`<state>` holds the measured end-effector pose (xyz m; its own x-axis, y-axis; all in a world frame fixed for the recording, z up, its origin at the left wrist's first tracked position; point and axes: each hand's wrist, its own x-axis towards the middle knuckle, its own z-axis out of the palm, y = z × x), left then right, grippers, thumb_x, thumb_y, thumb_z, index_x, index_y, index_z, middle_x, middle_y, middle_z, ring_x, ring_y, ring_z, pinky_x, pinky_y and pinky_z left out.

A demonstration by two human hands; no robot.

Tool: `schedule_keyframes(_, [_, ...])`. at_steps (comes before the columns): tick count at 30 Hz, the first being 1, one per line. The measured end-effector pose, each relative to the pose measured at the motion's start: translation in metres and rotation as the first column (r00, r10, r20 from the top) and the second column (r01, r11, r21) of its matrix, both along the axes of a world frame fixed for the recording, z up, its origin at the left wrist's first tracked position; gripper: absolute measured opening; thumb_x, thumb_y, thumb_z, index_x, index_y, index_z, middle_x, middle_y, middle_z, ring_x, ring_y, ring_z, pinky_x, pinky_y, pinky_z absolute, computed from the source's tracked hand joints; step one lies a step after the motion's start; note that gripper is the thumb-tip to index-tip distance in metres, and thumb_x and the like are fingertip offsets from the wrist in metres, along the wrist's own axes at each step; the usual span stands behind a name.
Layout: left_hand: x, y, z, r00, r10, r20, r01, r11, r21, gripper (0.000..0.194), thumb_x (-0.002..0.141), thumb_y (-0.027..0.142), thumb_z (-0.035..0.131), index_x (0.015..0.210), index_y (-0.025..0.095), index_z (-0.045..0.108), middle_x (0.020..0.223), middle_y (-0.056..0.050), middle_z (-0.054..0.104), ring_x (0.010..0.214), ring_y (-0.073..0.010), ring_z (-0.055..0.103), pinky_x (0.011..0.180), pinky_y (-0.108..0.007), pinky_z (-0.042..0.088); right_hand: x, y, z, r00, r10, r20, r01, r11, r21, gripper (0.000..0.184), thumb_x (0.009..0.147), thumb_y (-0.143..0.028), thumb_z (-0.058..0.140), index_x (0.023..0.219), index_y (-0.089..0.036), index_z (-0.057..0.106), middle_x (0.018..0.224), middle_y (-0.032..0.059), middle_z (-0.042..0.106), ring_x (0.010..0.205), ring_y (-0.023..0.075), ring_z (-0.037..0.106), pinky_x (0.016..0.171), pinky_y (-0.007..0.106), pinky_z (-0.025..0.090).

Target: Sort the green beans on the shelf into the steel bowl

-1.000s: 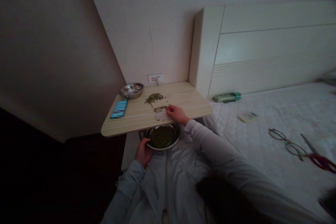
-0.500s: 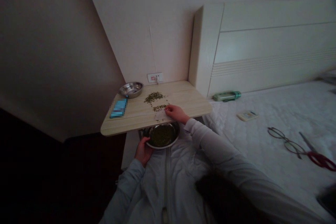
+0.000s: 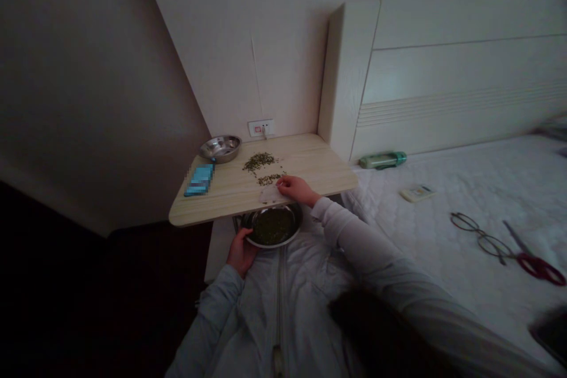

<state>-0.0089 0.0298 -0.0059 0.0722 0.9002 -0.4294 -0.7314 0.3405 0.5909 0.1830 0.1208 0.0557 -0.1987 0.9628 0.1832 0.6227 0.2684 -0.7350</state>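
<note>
My left hand [image 3: 241, 253] grips the left rim of a metal bowl [image 3: 273, 244], which is held just below the table's front edge. Green bits [image 3: 272, 225], too small to identify, lie in the bowl. Over the front of the small wooden table, my right hand [image 3: 297, 189] is closed, its fingers pinching a thin whitish sheet [image 3: 268, 193], perhaps paper or plastic. Just beyond the sheet is a small scatter of green bits [image 3: 269, 179]. A larger heap of green bits [image 3: 259, 161] lies farther back on the wood.
On the table [image 3: 316, 159] are a second metal bowl [image 3: 221, 156] and a phone [image 3: 199, 180] at the left. The bed to the right holds a green bottle [image 3: 383, 160], a small pale box [image 3: 416, 193], eyeglasses [image 3: 492, 244] and red-handled scissors [image 3: 538, 266]. A wall socket [image 3: 261, 128] sits behind.
The whole view has shifted up slightly. The whitish sheet lies a little flatter at the table's front edge; both hands keep their holds.
</note>
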Motion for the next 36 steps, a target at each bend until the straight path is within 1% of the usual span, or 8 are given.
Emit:
schedule_keyframes(9, [0.000,-0.002,0.001,1.000,-0.004,-0.007,0.004,1.000,-0.006,0.016,0.064,0.006,0.051,0.070,0.015,0.062,0.072,-0.003,0.068,0.078,-0.0186,0.065,0.073,-0.032,0.051,0.002,-0.002,0.001,0.981,0.111,-0.159,-0.126,0.988,-0.089,0.018,0.070,-0.020,0.056,0.084,-0.014,0.065,0.061,-0.0040,0.056,0.055,0.0073,0.045,0.055,0.020,0.033])
schedule_keyframes(13, [-0.001,-0.002,0.000,1.000,-0.002,-0.012,0.002,1.000,-0.009,0.019,0.063,0.005,0.052,0.075,0.016,0.063,0.072,-0.001,0.068,0.078,-0.0181,0.065,0.073,-0.032,0.051,0.002,-0.001,0.001,0.964,0.123,-0.236,-0.156,0.980,-0.124,0.016,0.066,-0.019,0.059,0.080,-0.013,0.065,0.056,-0.0056,0.054,0.052,0.0065,0.044,0.055,0.020,0.033])
schedule_keyframes(16, [-0.001,-0.002,0.000,1.000,-0.006,-0.011,0.006,1.000,-0.008,0.017,0.063,0.006,0.052,0.073,0.016,0.062,0.071,-0.001,0.068,0.077,-0.0177,0.065,0.074,-0.032,0.051,0.002,0.000,0.001,0.946,0.106,-0.305,-0.157,0.977,-0.145,0.014,0.066,-0.018,0.060,0.078,-0.013,0.065,0.054,-0.0058,0.054,0.050,0.0065,0.044,0.054,0.021,0.034])
schedule_keyframes(19, [0.000,-0.002,0.001,1.000,-0.015,-0.016,0.015,1.000,-0.011,0.016,0.062,0.006,0.052,0.071,0.015,0.062,0.071,-0.003,0.068,0.078,-0.0188,0.065,0.074,-0.032,0.051,0.006,0.005,0.000,0.920,0.038,-0.389,-0.096,0.987,-0.132,0.012,0.071,-0.020,0.059,0.080,-0.013,0.063,0.059,-0.0043,0.056,0.053,0.0071,0.047,0.056,0.021,0.038])
schedule_keyframes(23, [0.000,-0.003,0.004,0.999,-0.033,-0.028,0.032,0.999,-0.024,0.016,0.062,0.009,0.051,0.072,0.013,0.063,0.070,-0.006,0.069,0.080,-0.0219,0.065,0.073,-0.034,0.051,0.015,0.018,-0.007,0.859,-0.124,-0.496,0.083,0.991,-0.103,0.021,0.085,-0.031,0.052,0.095,-0.013,0.057,0.082,0.0012,0.059,0.068,0.0103,0.055,0.064,0.027,0.047])
schedule_keyframes(27, [0.002,-0.005,0.008,0.997,-0.055,-0.050,0.052,0.997,-0.050,0.015,0.064,0.011,0.050,0.069,0.013,0.064,0.066,-0.007,0.068,0.079,-0.0230,0.065,0.072,-0.035,0.051,0.027,0.030,-0.014,0.798,-0.247,-0.550,0.213,0.969,-0.126,0.029,0.087,-0.034,0.049,0.107,-0.014,0.053,0.101,0.0057,0.058,0.084,0.0149,0.058,0.072,0.034,0.050])
schedule_keyframes(31, [0.004,-0.007,0.012,0.994,-0.067,-0.088,0.060,0.995,-0.079,0.016,0.067,0.014,0.049,0.064,0.014,0.064,0.060,-0.006,0.067,0.074,-0.0225,0.066,0.069,-0.035,0.052,0.034,0.034,-0.017,0.770,-0.291,-0.568,0.251,0.956,-0.149,0.029,0.086,-0.032,0.050,0.109,-0.014,0.053,0.105,0.0064,0.057,0.088,0.0160,0.058,0.075,0.036,0.050])
schedule_keyframes(36, [0.008,-0.010,0.019,0.984,-0.113,-0.140,0.098,0.989,-0.110,0.023,0.071,0.016,0.047,0.054,0.015,0.061,0.048,-0.004,0.062,0.064,-0.0213,0.065,0.060,-0.031,0.052,0.034,0.033,-0.017,0.753,-0.297,-0.587,0.255,0.954,-0.156,0.029,0.086,-0.032,0.051,0.108,-0.014,0.053,0.104,0.0063,0.058,0.087,0.0157,0.058,0.074,0.035,0.051])
